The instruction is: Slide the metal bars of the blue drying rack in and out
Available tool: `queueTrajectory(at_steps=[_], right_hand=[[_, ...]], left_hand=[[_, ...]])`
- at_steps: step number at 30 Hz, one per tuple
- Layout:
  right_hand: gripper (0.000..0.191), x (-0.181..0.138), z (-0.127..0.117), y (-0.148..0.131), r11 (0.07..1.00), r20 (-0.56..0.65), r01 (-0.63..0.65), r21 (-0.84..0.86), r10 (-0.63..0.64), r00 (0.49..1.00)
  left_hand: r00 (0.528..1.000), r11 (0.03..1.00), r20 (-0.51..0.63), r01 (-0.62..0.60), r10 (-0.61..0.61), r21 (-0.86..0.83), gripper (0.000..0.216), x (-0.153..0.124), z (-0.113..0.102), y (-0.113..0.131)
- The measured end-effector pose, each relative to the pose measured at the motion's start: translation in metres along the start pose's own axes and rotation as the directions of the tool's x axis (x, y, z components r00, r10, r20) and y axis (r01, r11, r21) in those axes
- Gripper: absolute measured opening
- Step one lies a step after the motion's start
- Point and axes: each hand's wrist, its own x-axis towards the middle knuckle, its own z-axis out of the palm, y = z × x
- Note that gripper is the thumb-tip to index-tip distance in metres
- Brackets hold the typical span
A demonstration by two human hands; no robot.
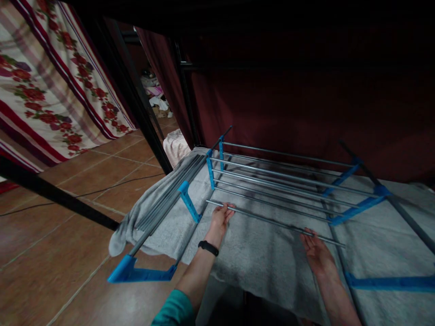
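Over gray blanket (258,267), holds loose metal rod (265,219) pinched near one end in left hand (217,224). Touches rod toward other end with half-curled fingers of right hand (319,258); cannot tell how far closed. Beyond, note parallel bars (251,168) in blue brackets (210,172); farther back, dark red curtain (272,113).

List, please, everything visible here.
held rod: one, grey, front
fitted rods: several, grey, centre
loose rods: several, grey, left
side tubes: several, grey, sides
brackets: at least seven, blue, sides
blanket: one, grey, beneath
floral cloth: one, multicoloured, left
bars: several, black, left
curtain: count unclear, dark red, behind
clutter: pile, mixed, background
floor: one, brown, left
cable: one, black, floor
sleeve: one, teal, bottom
wristband: one, black, left wrist
left hand: one, at held rod
right hand: one, at held rod
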Motion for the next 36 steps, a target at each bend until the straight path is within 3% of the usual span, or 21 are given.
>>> queueTrajectory(at_steps=[5,9,15,20,25,32,36], right_hand=[[0.030,-0.001,0.005,0.001,0.998,0.009,0.039,-0.058,-0.038,0.999],[0.029,-0.002,0.006,0.006,0.996,-0.062,0.060,-0.067,-0.064,0.996],[0.042,-0.004,0.010,0.009,0.998,-0.134,0.029,-0.054,-0.036,0.990],[0.037,-0.018,0.024,0.005,0.997,-0.109,0.061,-0.044,-0.066,0.992],[0.044,-0.028,0.039,0.004,0.997,-0.082,0.080,-0.001,-0.080,0.993],[0.026,-0.022,0.042,-0.006,0.996,-0.066,0.085,0.031,-0.082,0.994],[0.022,-0.011,0.037,-0.019,0.994,-0.103,0.098,0.053,-0.092,0.990]], left_hand=[[0.998,0.998,-0.035,0.058,-0.058,-0.005,0.021,0.013,-0.010,-0.012],[0.995,0.997,-0.060,0.076,-0.076,-0.011,0.023,0.020,-0.016,-0.018],[0.994,0.997,-0.080,0.073,-0.073,-0.003,0.023,0.026,-0.021,-0.021],[0.996,0.997,-0.058,0.071,-0.069,0.024,0.020,0.023,-0.022,-0.018],[0.996,0.995,-0.002,0.088,-0.088,0.051,0.026,0.022,-0.021,-0.013],[0.993,0.992,0.012,0.120,-0.121,0.049,0.029,0.029,-0.023,-0.006],[0.995,0.993,-0.039,0.094,-0.092,0.069,0.029,0.034,-0.023,0.002]])
